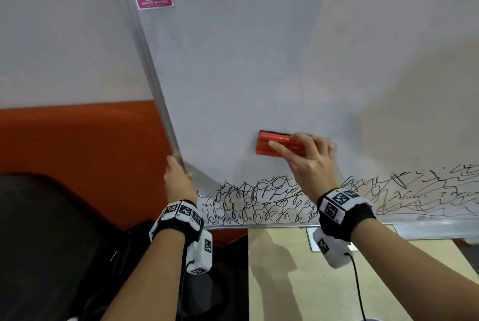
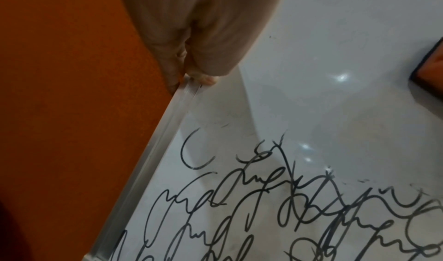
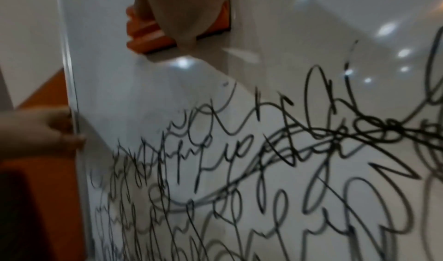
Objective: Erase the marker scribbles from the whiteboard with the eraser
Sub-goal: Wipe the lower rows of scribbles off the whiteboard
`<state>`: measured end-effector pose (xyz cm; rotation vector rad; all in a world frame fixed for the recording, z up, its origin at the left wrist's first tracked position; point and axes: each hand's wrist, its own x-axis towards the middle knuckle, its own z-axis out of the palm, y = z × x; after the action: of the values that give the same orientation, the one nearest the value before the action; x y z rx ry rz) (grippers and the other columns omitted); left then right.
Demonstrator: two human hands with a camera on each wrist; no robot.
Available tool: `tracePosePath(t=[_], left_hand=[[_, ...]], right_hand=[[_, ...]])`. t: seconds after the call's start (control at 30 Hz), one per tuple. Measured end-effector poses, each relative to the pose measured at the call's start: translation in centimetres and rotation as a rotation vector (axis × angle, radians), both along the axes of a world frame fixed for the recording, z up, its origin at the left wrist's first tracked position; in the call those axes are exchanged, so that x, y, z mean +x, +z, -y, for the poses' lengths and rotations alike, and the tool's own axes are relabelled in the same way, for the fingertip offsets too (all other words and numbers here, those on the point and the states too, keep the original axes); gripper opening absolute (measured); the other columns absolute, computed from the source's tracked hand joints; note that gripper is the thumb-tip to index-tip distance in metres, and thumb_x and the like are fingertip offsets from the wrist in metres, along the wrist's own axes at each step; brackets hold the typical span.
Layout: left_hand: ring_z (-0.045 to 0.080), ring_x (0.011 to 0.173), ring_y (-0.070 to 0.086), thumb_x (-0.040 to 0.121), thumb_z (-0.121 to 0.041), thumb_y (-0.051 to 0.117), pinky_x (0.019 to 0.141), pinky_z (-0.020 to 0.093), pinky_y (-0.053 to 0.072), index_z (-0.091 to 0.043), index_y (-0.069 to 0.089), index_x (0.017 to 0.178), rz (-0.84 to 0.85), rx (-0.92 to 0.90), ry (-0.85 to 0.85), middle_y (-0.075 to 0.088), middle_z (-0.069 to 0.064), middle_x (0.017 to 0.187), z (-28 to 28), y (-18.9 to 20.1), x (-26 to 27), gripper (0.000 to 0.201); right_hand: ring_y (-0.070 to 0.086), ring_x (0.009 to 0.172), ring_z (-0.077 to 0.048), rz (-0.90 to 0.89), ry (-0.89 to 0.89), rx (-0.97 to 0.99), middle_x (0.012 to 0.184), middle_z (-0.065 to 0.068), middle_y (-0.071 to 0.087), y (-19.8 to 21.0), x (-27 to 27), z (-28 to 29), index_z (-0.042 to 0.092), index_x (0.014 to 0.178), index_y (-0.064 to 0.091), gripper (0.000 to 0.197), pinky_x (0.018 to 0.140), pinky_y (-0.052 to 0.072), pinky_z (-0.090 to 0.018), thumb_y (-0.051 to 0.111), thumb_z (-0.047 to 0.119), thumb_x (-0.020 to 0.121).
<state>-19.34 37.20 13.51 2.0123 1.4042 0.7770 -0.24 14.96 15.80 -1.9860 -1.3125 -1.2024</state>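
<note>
Because the whiteboard [image 1: 259,61] leans upright and would likely rock under a wiping stroke, your left hand [image 1: 177,178] steadies it: its fingers [image 2: 203,78] are curled round the metal frame [image 2: 148,151] on the board's left edge, thumb on the front face, just above the lower corner. Your right hand [image 1: 308,160] grips the red eraser [image 1: 274,143] along its length, thumb on the near side and fingers over the top, so the dark felt lies flat against the board. The eraser sits on bare board a little above the scribbles [image 1: 254,204], apart from them; I judge you are placed to sweep down into the ink.

The scribbles fill a band along the bottom of the board, from near the left corner out to the right, where the head view cuts them off. The area above looks wiped, with only faint grey haze.

Several things stay hidden. Your right wrist covers part of the band in the head view. The right wrist view is blurred, so the eraser's felt edge may be touching or just lifted; it is hard to say. The board's foot meets a pale counter [image 1: 285,269], but what props it behind is out of sight.
</note>
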Motion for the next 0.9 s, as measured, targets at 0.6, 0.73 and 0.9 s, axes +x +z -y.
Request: tracePosePath(t=[0.6,0.73,0.9], left_hand=[[0.025,0.096,0.068,0.095,0.012,0.049,0.088,0.043,0.058,-0.005,0.034,0.142,-0.002,-0.019,0.016,0.054,0.022,0.132,0.1,0.2,0.0,0.052],[0.025,0.096,0.067,0.097,0.010,0.048,0.088,0.040,0.058,-0.005,0.036,0.139,0.013,-0.021,0.018,0.055,0.022,0.131,0.3,0.5,0.0,0.046],[0.022,0.095,0.066,0.098,0.008,0.047,0.088,0.040,0.058,-0.007,0.034,0.141,0.020,-0.017,-0.011,0.053,0.021,0.135,0.5,0.7,-0.1,0.047]], right_hand=[[0.046,0.101,-0.029,-0.022,0.109,-0.289,0.118,-0.006,0.063,-4.6,2.6,5.1,0.039,0.127,0.064,0.076,0.091,0.034,-0.043,0.086,-0.002,0.066],[0.048,0.102,-0.030,-0.025,0.050,-0.214,0.117,-0.009,0.064,-2.8,2.4,4.6,0.037,0.126,0.067,0.073,0.092,0.033,-0.044,0.082,-0.006,0.068],[0.048,0.096,-0.030,0.037,0.054,-0.343,0.117,-0.006,0.063,-4.2,0.2,3.0,0.041,0.130,0.062,0.079,0.084,0.031,-0.044,0.085,0.003,0.066]])
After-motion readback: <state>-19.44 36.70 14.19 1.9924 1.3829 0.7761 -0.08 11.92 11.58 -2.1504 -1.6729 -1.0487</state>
